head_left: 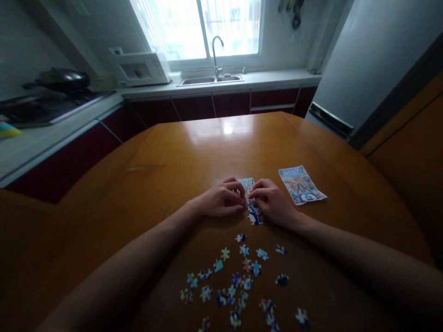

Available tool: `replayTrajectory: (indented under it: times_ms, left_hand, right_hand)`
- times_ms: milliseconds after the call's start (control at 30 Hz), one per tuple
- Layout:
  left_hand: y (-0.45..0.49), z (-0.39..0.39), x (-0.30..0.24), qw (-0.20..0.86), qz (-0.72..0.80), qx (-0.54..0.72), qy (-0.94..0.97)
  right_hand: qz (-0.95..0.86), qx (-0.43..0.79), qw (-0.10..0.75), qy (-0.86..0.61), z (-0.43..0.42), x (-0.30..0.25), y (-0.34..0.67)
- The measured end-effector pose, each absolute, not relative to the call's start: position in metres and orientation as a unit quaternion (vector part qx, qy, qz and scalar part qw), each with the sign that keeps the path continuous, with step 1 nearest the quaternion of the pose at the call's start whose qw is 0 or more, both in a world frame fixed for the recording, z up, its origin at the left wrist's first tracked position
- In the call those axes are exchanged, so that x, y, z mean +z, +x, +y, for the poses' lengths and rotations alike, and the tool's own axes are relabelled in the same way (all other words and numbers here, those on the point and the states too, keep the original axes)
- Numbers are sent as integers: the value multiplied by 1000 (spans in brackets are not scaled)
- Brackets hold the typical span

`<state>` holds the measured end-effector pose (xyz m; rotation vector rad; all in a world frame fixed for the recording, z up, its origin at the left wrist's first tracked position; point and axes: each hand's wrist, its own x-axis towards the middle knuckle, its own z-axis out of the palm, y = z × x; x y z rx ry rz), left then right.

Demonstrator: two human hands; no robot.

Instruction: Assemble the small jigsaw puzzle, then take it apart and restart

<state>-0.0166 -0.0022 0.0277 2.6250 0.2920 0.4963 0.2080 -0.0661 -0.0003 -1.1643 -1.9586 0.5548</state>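
Both hands meet at the middle of the bench (194,152). The left hand (223,199) and right hand (273,201) curl their fingertips onto the half-built puzzle (255,216), pinching it from either side. Loose pieces (242,276) lie scattered nearer the person, and a picture card (301,184) lies just right.

The head camera looks forward and down over the table (194,152) from close, facing the window (207,27).
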Motion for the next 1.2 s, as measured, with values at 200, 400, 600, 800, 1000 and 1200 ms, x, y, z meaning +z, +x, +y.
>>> replayTrajectory:
  times_ms: [200, 400, 600, 800, 1000, 1200]
  left_hand:
    - [-20, 1, 24, 231, 158, 226, 933]
    - [-20, 2, 22, 232, 151, 218, 936]
    - [-20, 0, 22, 239, 134, 214, 938]
    - [-18, -1, 27, 239, 117, 197, 944]
    - [-17, 0, 26, 236, 114, 199, 944]
    - [-17, 1, 23, 237, 116, 196, 944]
  right_hand:
    - [-773, 215, 399, -444, -66, -3, 208]
    - [-800, 202, 384, -414, -67, -3, 208]
    - [-838, 180, 349, -378, -70, 0, 209]
    - [-844, 177, 333, -381, -70, 0, 207]
    - [-833, 176, 331, -406, -69, 1, 206]
    - [-826, 185, 335, -415, -70, -1, 205]
